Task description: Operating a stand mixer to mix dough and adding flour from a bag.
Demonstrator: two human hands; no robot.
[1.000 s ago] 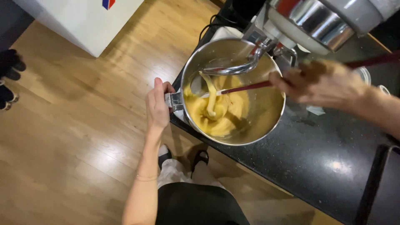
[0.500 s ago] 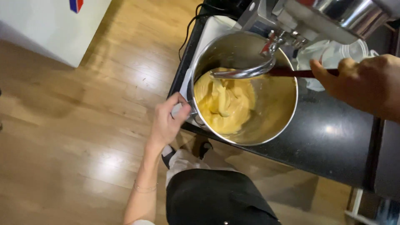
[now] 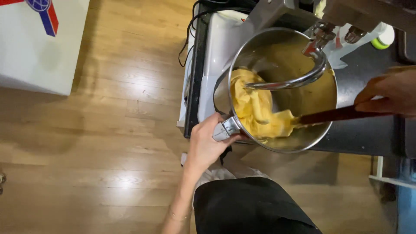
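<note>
The steel mixing bowl (image 3: 303, 56) sits right of centre in the upper half of the view, on a dark countertop (image 3: 364, 134), with its rim tipped slightly toward the person. The left hand (image 3: 207, 143) is closed around the bowl's metal handle (image 3: 225, 129) at about eight o'clock on the rim, thumb over the top and fingers wrapped beneath. The right hand (image 3: 390, 92) comes in from three o'clock, fingers curled around the dark red handle of a spatula (image 3: 338, 115), which crosses the rim at about four o'clock; its blade is buried in the batter and cannot be made out. The yellow batter (image 3: 255, 108) is heaped against the wall from nine to six o'clock, leaving the bare steel at twelve to three o'clock smeared only thinly. A curved metal dough hook (image 3: 303, 78) hangs over the bowl from the raised head of the stand mixer (image 3: 346, 13) at twelve o'clock, its tip just above the batter. The mixer's white base (image 3: 216, 56) lies at ten o'clock of the bowl, with a black cable (image 3: 190, 39) beside it. Below, a black apron (image 3: 251, 208) and wooden floor (image 3: 108, 143) show.
</note>
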